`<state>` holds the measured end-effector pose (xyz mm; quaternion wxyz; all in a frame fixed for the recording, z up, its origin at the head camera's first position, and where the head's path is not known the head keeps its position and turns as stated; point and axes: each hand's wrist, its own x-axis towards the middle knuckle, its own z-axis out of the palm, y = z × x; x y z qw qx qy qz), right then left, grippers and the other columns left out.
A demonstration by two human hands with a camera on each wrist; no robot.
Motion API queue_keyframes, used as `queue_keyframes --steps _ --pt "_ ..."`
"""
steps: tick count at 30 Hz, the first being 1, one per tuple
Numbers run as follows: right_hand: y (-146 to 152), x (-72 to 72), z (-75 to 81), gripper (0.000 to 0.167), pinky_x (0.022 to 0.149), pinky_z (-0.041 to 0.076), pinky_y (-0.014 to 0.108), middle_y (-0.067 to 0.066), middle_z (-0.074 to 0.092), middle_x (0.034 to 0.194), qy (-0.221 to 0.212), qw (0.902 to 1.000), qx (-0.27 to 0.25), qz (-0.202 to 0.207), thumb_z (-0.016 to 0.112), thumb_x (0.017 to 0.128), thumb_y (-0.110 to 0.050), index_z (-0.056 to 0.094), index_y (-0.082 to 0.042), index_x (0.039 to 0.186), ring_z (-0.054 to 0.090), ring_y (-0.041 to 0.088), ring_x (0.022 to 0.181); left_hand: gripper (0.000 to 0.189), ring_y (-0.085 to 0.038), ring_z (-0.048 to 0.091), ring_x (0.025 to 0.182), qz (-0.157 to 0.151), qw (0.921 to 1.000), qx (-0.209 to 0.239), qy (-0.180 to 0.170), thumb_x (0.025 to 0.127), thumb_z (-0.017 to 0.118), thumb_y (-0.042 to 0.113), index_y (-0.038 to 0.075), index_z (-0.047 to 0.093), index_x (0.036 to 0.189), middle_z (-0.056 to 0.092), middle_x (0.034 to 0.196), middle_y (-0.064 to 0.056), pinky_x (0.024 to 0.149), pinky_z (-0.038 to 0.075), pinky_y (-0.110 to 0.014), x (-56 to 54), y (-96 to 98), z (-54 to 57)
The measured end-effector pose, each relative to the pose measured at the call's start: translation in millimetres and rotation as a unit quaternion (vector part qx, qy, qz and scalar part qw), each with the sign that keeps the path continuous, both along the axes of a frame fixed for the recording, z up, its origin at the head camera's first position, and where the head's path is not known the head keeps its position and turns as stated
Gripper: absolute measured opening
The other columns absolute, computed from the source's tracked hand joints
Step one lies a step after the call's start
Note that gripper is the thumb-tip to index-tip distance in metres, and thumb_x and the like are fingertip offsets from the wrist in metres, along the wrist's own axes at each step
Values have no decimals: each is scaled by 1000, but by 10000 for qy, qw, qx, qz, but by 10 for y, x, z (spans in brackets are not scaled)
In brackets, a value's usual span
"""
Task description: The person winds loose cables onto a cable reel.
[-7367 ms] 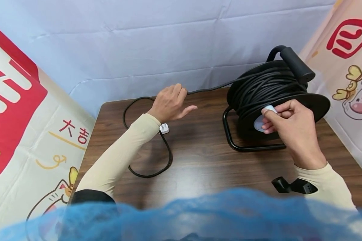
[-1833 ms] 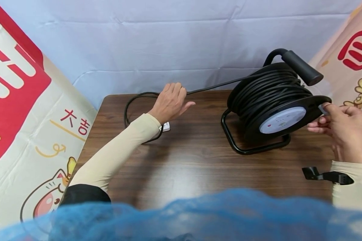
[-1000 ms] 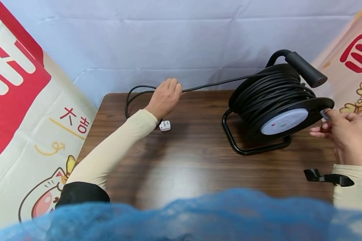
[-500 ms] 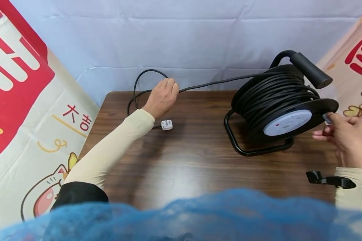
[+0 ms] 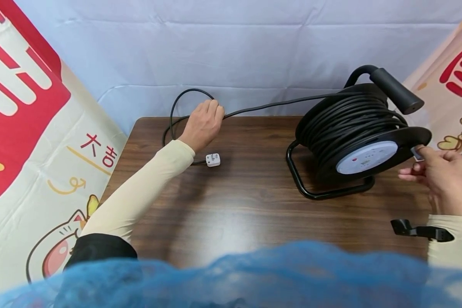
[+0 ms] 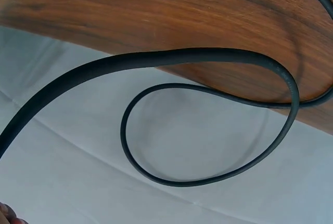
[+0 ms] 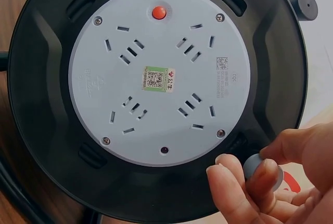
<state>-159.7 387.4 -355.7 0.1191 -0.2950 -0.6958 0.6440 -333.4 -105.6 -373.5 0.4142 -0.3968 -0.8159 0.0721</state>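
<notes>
Much bare brown wooden tabletop [image 5: 254, 175] separates square white plug [image 5: 213, 160] from round black reel [image 5: 367, 157]; left hand [image 5: 202, 125] grips black cable [image 5: 281, 103] looping past back edge [image 5: 265, 117]; right hand [image 5: 452, 179] pinches grey knob [image 7: 252, 164].

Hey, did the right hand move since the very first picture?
Yes. In the head view, the right hand has gone to the right, judged against the black stand under the reel.

Cream close-fitting fabric left sleeve [image 5: 140, 192] meets black fabric cuff [image 5: 102, 248]; cream fabric right sleeve [image 5: 452, 248] carries black angular bracket [image 5: 439, 233].
</notes>
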Motion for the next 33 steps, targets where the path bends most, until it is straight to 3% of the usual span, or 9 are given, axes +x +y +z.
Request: queue_keyframes --steps 4,9,17,23,33 --pt "-13 7 1 32 45 53 24 0 52 59 -95 9998 171 21 62 101 -38 60 -11 83 65 10 45 26 -23 33 68 22 10000 -6 2 108 32 -3 -2 48 88 41 80 -13 59 33 -33 -10 -22 -15" --pt "-17 16 13 30 45 53 24 0 51 58 -9 10000 30 56 60 102 -35 61 -12 83 66 9 45 23 -22 29 69 46 10000 -10 -59 108 37 -1 -1 46 87 38 79 -12 59 32 -34 -2 -45 -12" --pt "19 22 -28 28 46 54 24 0 50 58 94 9998 -33 191 58 103 -32 61 -12 85 66 10 47 30 -22 26 69 123 9999 -11 -101 108 27 -3 -1 45 84 36 78 -12 59 31 -34 29 -107 -31" --pt "43 34 -60 25 46 54 24 1 50 59 254 9994 -185 176 59 103 -31 59 -10 90 66 10 46 27 -22 28 69 126 9998 -75 -124 108 30 -4 -1 45 85 37 78 -12 59 31 -33 45 -124 -19" --pt "20 16 -77 25 43 54 28 1 51 57 -64 9997 -242 -4 63 101 -29 59 -9 87 65 14 43 26 -23 30 67 225 9994 -141 -218 107 34 -5 -1 45 84 38 78 -12 59 33 -34 73 -170 -22"
